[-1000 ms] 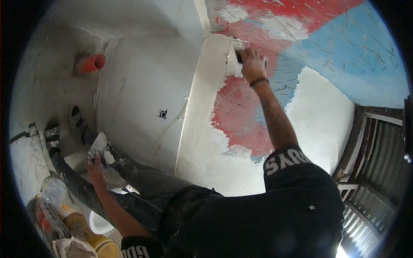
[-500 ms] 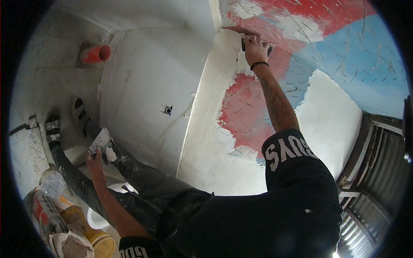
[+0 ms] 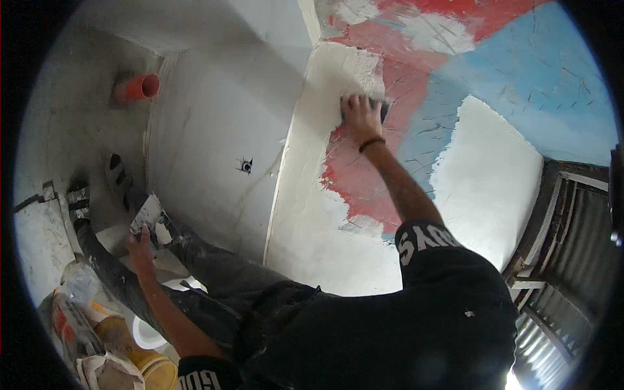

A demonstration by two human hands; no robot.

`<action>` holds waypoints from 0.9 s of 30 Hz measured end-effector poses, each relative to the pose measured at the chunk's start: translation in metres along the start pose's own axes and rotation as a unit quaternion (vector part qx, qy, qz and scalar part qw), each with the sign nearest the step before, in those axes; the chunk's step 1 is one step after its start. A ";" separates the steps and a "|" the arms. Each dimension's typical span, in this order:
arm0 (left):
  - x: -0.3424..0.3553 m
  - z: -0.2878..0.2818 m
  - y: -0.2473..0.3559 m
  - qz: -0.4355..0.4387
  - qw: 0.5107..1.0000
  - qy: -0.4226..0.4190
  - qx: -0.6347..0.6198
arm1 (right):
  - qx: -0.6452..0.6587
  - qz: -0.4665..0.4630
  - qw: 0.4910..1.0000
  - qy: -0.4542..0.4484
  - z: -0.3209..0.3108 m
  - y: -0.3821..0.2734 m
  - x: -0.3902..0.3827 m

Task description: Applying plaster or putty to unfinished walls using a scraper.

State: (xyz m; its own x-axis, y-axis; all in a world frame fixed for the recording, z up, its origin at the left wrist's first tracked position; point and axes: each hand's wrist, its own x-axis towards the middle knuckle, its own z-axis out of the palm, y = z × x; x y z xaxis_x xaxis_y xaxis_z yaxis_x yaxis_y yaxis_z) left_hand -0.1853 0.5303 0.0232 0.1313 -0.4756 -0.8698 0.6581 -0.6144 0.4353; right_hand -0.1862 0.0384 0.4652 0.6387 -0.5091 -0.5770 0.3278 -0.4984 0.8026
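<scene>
My right hand point(image 3: 364, 122) grips a plastering trowel point(image 3: 385, 109), its dark edges showing past the fingers, and presses it against the wall. White plaster point(image 3: 325, 91) covers the strip along the wall's corner edge. Beside the trowel, old red paint point(image 3: 361, 162) and scored blue paint point(image 3: 429, 133) still show through. Low at the left, my left hand point(image 3: 140, 253) is wrapped round a wide flat trowel point(image 3: 149, 213), held up in front of my legs. Smears of white plaster lie on its blade. The handles of both tools are mostly hidden by my fingers.
An orange pipe end point(image 3: 140, 87) sticks out at the upper left. A small fitting point(image 3: 245, 166) sits in the grey wall. At the lower left stand yellow buckets point(image 3: 158, 372), an opened sack point(image 3: 107, 372) and a white round basin point(image 3: 146, 333). A framed opening point(image 3: 549, 221) lies at the right.
My right hand has drawn the trowel down the wall from near its top corner, leaving white plaster over paint there. My left hand and its trowel have hardly moved.
</scene>
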 end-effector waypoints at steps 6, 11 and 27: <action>-0.017 0.012 0.046 -0.077 0.996 0.026 0.028 | 0.086 0.043 0.987 -0.129 -0.048 -0.014 -0.056; 0.001 0.004 -0.011 0.051 0.993 -0.048 -0.093 | 0.026 0.072 0.996 0.048 -0.042 0.056 0.050; 0.000 0.005 0.006 0.115 0.990 -0.044 0.069 | 0.090 0.045 0.992 -0.079 -0.033 -0.018 -0.071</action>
State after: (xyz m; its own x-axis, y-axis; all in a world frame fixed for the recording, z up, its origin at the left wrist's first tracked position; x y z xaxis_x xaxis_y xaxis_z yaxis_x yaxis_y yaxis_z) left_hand -0.1850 0.5240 0.0270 0.1970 -0.6613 -0.7238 0.5098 -0.5615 0.6517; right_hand -0.2143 0.1069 0.4969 0.5382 -0.6542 -0.5313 0.1356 -0.5550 0.8207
